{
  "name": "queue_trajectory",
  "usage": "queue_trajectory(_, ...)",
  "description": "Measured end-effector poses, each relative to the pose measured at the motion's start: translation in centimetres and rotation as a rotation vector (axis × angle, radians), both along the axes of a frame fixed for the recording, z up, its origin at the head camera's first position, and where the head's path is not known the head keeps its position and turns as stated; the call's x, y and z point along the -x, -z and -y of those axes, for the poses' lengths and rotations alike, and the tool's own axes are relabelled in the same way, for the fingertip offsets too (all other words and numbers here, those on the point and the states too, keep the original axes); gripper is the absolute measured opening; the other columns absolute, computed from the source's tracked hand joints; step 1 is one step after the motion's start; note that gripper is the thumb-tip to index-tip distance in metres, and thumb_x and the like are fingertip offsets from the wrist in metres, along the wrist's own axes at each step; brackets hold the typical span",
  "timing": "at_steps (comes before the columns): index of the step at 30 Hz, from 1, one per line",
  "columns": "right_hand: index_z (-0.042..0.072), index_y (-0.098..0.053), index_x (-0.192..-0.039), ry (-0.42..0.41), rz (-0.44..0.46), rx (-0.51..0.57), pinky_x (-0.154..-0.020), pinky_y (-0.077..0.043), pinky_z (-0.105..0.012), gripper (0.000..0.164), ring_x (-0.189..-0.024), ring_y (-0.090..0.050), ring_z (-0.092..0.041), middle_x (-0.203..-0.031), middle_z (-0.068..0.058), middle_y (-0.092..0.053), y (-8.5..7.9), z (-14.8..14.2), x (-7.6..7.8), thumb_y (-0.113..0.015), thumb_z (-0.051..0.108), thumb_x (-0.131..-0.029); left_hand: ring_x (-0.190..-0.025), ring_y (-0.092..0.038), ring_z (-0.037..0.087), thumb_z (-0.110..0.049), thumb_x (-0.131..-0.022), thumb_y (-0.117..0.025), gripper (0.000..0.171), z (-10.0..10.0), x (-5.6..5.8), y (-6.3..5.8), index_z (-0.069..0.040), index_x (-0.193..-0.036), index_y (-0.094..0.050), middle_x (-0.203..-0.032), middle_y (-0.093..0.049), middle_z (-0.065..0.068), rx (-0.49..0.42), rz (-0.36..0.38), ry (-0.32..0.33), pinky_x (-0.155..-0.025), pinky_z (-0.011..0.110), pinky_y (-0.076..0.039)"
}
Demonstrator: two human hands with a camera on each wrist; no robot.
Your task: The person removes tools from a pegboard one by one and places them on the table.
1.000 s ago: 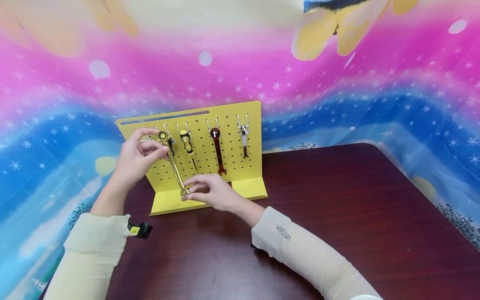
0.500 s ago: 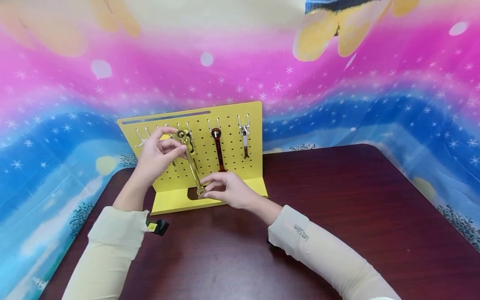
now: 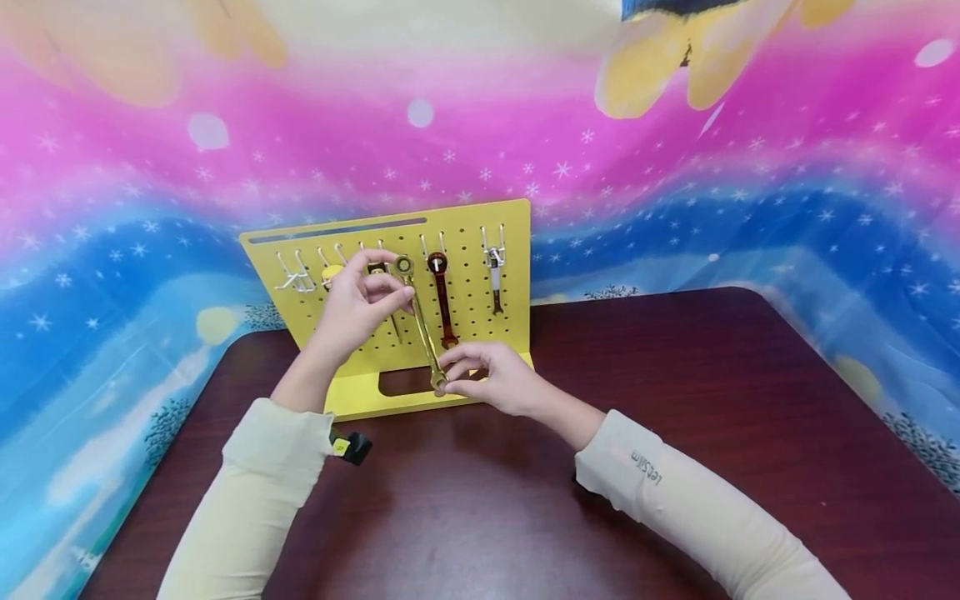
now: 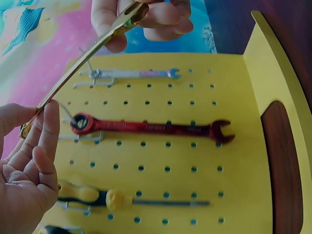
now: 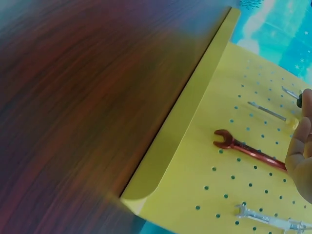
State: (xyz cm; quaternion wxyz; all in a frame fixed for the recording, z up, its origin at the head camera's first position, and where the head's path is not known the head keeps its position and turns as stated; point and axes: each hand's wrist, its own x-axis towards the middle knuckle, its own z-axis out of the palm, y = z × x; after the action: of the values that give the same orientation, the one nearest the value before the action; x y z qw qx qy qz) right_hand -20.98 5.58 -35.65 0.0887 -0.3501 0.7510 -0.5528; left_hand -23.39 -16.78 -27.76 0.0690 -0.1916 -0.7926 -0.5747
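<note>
A gold combination wrench (image 3: pixel 424 329) is held slanting in front of the yellow pegboard (image 3: pixel 480 333), apart from it in the left wrist view. My left hand (image 3: pixel 356 304) pinches its ring end between thumb and fingers. At the lower, open-jawed end, my right hand (image 3: pixel 495 377) pinches it with thumb and fingertips. Just behind, a red wrench (image 3: pixel 442 300) hangs on a hook pair. The right wrist view catches only part of my right hand (image 5: pixel 302 161) at its edge, and the gold wrench is out of sight there.
A small silver wrench (image 3: pixel 495 279) hangs at the board's right. A yellow-black screwdriver (image 4: pixel 87 195) hangs left of the red wrench, partly covered by my left hand in the head view. White hooks (image 3: pixel 296 279) jut out farther left. The board stands on a dark wooden table (image 3: pixel 675 400).
Both hands have carried the gold wrench to the right along the board, from before the screwdrivers to beside the red wrench. Both grips on it stay the same.
</note>
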Motion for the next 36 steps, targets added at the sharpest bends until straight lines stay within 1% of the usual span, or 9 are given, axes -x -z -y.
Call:
queue_trajectory(8,0.000,-0.068,-0.114,0.057,-0.026,-0.046,-0.081,-0.059,-0.033,0.027,-0.091,-0.072,-0.012,-0.092,-0.013,-0.077,-0.3,-2.5,-0.3,-0.073,0.001,-0.087,-0.071,-0.071,0.014,-0.004,-0.094,-0.065,0.044,-2.3,0.5,0.3,-0.003,-0.133,-0.044,-0.078,-0.070,-0.007,-0.058,0.009,0.051,-0.067,0.023,-0.052)
queue_trajectory(11,0.000,-0.069,-0.113,0.065,-0.041,-0.052,-0.080,-0.059,-0.034,0.027,-0.088,-0.072,-0.011,-0.091,-0.013,-0.077,-0.2,-3.4,-0.6,-0.073,0.001,-0.086,-0.072,-0.071,0.016,-0.002,-0.094,-0.065,0.043,-3.1,0.5,0.5,-0.003,-0.132,-0.044,-0.077,-0.070,-0.005,-0.084,0.016,0.076,-0.069,0.024,-0.054)
queue_trajectory(15,0.001,-0.068,-0.112,0.043,-0.026,-0.068,-0.080,-0.059,-0.032,0.027,-0.087,-0.072,-0.012,-0.092,-0.013,-0.077,0.2,-4.4,-1.2,-0.075,0.003,-0.086,-0.071,-0.071,0.018,-0.001,-0.093,-0.065,0.043,-4.1,0.3,1.3,-0.001,-0.131,-0.045,-0.077,-0.071,-0.006,-0.098,0.036,0.107,-0.079,0.030,-0.057)
queue_trajectory(18,0.001,-0.067,-0.112,0.031,-0.013,-0.075,-0.078,-0.059,-0.031,0.027,-0.087,-0.072,-0.012,-0.092,-0.012,-0.077,0.5,-5.1,-1.5,-0.075,0.005,-0.086,-0.071,-0.071,0.016,-0.001,-0.093,-0.065,0.043,-4.8,0.2,1.8,-0.001,-0.131,-0.045,-0.078,-0.071,-0.007,-0.102,0.044,0.126,-0.079,0.032,-0.057)
queue_trajectory(22,0.001,-0.066,-0.112,0.037,-0.021,-0.059,-0.077,-0.060,-0.030,0.027,-0.086,-0.073,-0.011,-0.091,-0.012,-0.077,0.6,-6.2,-1.9,-0.075,0.004,-0.086,-0.071,-0.071,0.013,-0.001,-0.093,-0.065,0.042,-6.0,0.3,2.3,-0.002,-0.130,-0.046,-0.079,-0.071,-0.007,-0.125,0.038,0.145,-0.069,0.026,-0.054)
queue_trajectory(25,0.001,-0.065,-0.111,0.039,-0.036,-0.050,-0.079,-0.059,-0.029,0.026,-0.086,-0.074,-0.011,-0.090,-0.011,-0.077,0.7,-7.0,-2.2,-0.074,0.002,-0.087,-0.071,-0.071,0.012,-0.001,-0.093,-0.065,0.041,-6.7,0.4,2.6,-0.003,-0.130,-0.046,-0.078,-0.071,-0.006,-0.139,0.038,0.158,-0.056,0.022,-0.045)
queue_trajectory(29,0.002,-0.065,-0.110,0.041,-0.063,-0.047,-0.085,-0.056,-0.028,0.024,-0.088,-0.074,-0.011,-0.089,-0.010,-0.077,1.0,-8.1,-2.7,-0.074,0.003,-0.087,-0.070,-0.071,0.012,0.001,-0.092,-0.066,0.042,-7.8,0.5,2.9,-0.001,-0.129,-0.046,-0.081,-0.072,0.002,-0.153,0.042,0.182,-0.065,0.022,-0.052)
queue_trajectory(32,0.004,-0.066,-0.109,0.050,-0.072,-0.049,-0.087,-0.054,-0.025,0.023,-0.089,-0.074,-0.012,-0.089,-0.007,-0.078,1.1,-8.9,-3.2,-0.074,0.005,-0.088,-0.070,-0.071,0.015,0.003,-0.092,-0.065,0.042,-8.8,0.5,3.0,0.001,-0.129,-0.046,-0.084,-0.073,0.011,-0.164,0.052,0.205,-0.085,0.031,-0.057)
queue_trajectory(36,0.005,-0.066,-0.108,0.060,-0.058,-0.061,-0.083,-0.055,-0.021,0.023,-0.088,-0.075,-0.012,-0.090,-0.006,-0.078,1.3,-10.0,-3.8,-0.075,0.006,-0.087,-0.070,-0.071,0.018,0.004,-0.092,-0.065,0.040,-10.1,0.2,3.1,0.000,-0.127,-0.047,-0.086,-0.073,0.016,-0.175,0.080,0.229,-0.092,0.039,-0.057)
